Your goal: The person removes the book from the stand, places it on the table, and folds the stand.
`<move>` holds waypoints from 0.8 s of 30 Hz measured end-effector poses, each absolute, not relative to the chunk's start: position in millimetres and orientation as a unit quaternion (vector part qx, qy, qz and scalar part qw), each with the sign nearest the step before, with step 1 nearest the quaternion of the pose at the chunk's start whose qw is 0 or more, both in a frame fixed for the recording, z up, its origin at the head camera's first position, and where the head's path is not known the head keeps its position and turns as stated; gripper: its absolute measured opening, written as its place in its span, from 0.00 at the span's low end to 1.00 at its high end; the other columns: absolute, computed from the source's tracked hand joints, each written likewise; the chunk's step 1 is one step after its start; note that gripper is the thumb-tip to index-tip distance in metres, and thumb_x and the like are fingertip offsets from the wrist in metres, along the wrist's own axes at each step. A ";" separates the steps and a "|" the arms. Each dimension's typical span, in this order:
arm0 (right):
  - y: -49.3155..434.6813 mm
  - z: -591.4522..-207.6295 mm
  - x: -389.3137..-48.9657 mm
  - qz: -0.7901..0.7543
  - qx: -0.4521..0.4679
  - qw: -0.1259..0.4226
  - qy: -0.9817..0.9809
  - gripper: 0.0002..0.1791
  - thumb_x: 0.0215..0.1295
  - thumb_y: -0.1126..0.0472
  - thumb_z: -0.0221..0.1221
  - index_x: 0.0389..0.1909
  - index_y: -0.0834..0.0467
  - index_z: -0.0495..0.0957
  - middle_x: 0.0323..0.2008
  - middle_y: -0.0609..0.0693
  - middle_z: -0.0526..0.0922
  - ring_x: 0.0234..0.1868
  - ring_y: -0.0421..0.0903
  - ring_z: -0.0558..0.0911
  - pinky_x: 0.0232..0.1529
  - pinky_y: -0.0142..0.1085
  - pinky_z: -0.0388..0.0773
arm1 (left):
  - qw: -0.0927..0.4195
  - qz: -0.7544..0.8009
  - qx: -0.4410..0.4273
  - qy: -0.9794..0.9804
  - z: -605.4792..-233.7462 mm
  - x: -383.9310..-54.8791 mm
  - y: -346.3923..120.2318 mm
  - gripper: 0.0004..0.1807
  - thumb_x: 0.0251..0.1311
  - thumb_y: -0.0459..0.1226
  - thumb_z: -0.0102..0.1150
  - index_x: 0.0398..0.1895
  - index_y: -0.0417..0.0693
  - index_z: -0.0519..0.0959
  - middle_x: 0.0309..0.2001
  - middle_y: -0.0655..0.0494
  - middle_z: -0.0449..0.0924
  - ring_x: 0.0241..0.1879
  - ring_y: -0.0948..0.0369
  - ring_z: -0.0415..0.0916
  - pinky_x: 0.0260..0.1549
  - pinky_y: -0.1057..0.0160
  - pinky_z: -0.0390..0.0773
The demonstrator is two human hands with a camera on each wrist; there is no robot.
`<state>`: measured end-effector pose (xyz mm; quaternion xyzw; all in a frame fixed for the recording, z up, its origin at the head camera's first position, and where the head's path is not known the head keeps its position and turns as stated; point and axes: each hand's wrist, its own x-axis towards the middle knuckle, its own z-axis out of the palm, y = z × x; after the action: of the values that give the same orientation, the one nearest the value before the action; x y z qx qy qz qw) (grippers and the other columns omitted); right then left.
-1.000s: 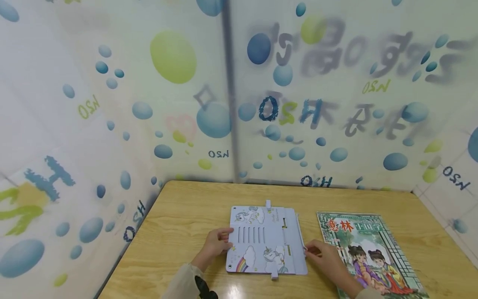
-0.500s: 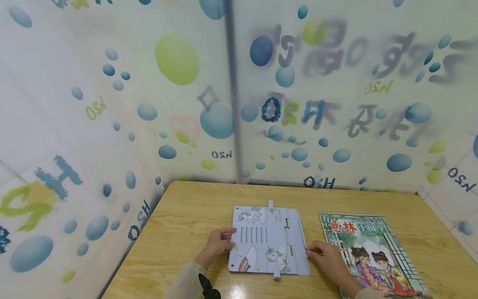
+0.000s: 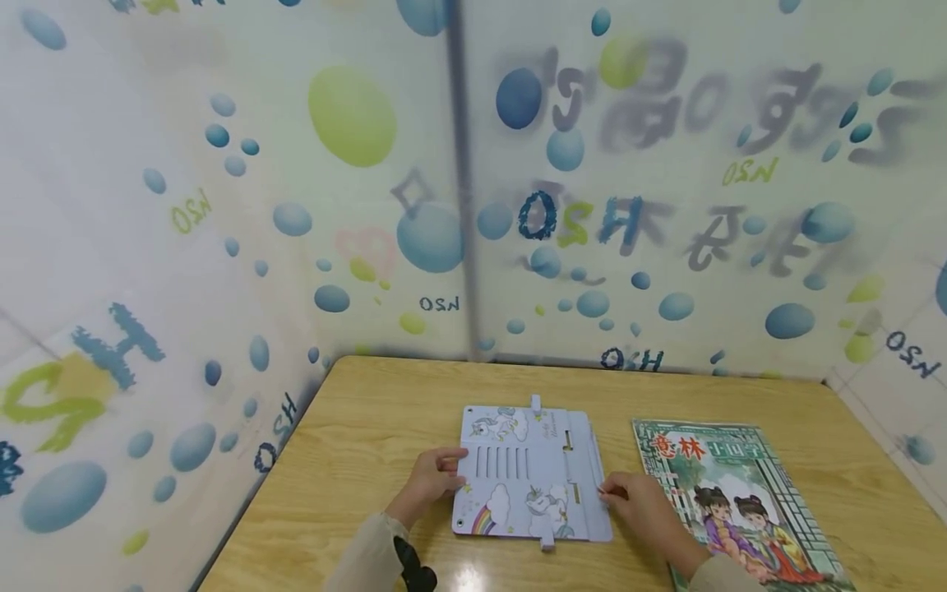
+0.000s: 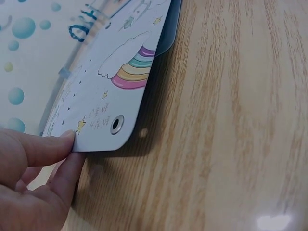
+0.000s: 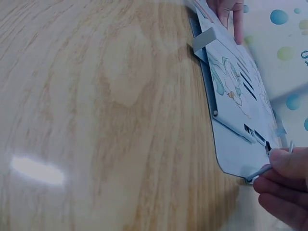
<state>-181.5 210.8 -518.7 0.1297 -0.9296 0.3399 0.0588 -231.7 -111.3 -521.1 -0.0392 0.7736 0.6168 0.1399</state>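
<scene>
A pale lilac folding book stand (image 3: 549,470) with unicorn, cloud and rainbow prints lies on the wooden table, slots cut through its middle. My left hand (image 3: 431,478) pinches its left edge, and in the left wrist view the thumb (image 4: 50,148) lies on the printed face with a finger beneath. That edge is raised a little off the table. Along the stand's right side runs a thin wire bar (image 5: 262,170), pinched by the thumb and fingers of my right hand (image 3: 642,508). White clips (image 5: 204,39) stick out at the stand's top and bottom edges.
A magazine (image 3: 728,485) with two cartoon children on its green cover lies right of the stand, partly under my right forearm. A bubble-patterned curtain (image 3: 370,247) borders the wooden table (image 3: 385,395) behind and at the left.
My right hand has shifted slightly left, bringing the wire bar in toward the stand. My left hand keeps its hold on the left edge. The head view has turned slightly.
</scene>
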 end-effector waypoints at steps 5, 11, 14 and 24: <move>212.4 -519.0 -184.3 0.325 0.150 0.052 -0.932 0.06 0.48 0.69 0.65 0.21 0.56 0.79 0.22 0.43 0.80 0.23 0.32 0.73 0.22 0.29 0.71 | 0.143 0.611 -0.042 0.777 -520.4 -231.6 -110.1 0.24 0.46 0.18 0.59 0.52 0.31 0.73 0.33 0.46 0.72 0.30 0.59 0.72 0.27 0.63 0.78; 211.6 -516.2 -188.3 0.307 0.157 0.042 -0.938 0.06 0.49 0.69 0.65 0.20 0.56 0.79 0.20 0.41 0.79 0.21 0.31 0.71 0.21 0.29 0.69 | 0.139 0.608 -0.039 0.781 -518.7 -233.2 -109.4 0.24 0.46 0.17 0.59 0.51 0.31 0.74 0.31 0.47 0.71 0.27 0.60 0.72 0.24 0.65 0.77; 212.2 -514.3 -189.7 0.294 0.175 0.045 -0.939 0.06 0.49 0.69 0.65 0.20 0.56 0.80 0.20 0.41 0.79 0.21 0.31 0.71 0.21 0.29 0.69 | 0.141 0.610 -0.040 0.779 -518.6 -233.3 -108.6 0.25 0.45 0.17 0.59 0.51 0.31 0.74 0.30 0.47 0.71 0.27 0.60 0.72 0.23 0.65 0.77; 209.1 -515.8 -192.9 0.286 0.178 0.008 -0.942 0.02 0.50 0.64 0.65 0.23 0.59 0.83 0.24 0.44 0.82 0.26 0.37 0.78 0.25 0.30 0.74 | 0.145 0.610 -0.036 0.778 -518.5 -233.7 -109.7 0.24 0.46 0.18 0.59 0.52 0.31 0.73 0.31 0.47 0.74 0.28 0.60 0.73 0.24 0.64 0.78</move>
<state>-192.9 209.1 -515.8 0.1776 -0.9416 0.2861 0.0081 -233.7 -109.7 -518.5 -0.0362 0.7779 0.6103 0.1449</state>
